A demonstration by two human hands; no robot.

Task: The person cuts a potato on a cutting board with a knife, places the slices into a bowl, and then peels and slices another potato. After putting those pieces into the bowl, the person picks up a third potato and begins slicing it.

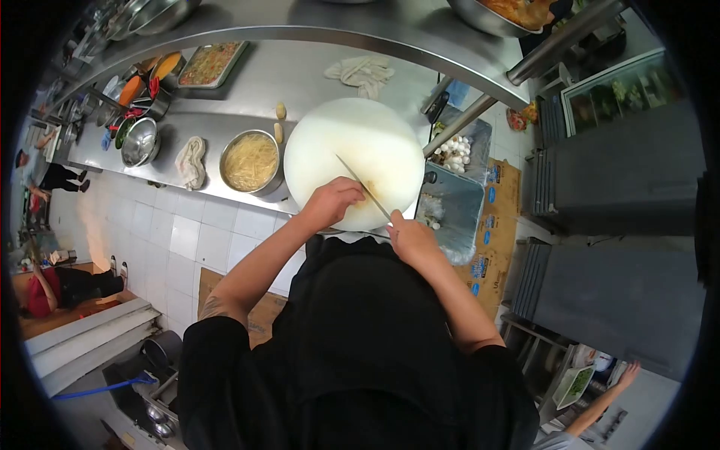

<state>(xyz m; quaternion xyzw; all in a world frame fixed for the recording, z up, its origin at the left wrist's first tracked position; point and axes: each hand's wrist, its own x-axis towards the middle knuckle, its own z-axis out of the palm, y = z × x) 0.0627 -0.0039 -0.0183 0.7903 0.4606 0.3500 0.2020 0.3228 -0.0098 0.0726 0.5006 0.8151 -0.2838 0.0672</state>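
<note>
Right hand (pixel 411 236) closed round the handle of knife (pixel 352 172), blade slanting over vegetable piece (pixel 371 184) on white cutting board (pixel 352 127), left hand (pixel 331 202) curled down pinning it; likely best to keep fingertips tucked and strokes short and even.

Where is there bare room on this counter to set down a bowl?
Bare counter lies between the food tray and the crumpled cloth, beyond the cutting board. The board's far half is bare too. Crowded: the left end, with steel bowl, rag and bowl of shreds, and the board's near edge, where left hand and right hand meet the knife.
</note>
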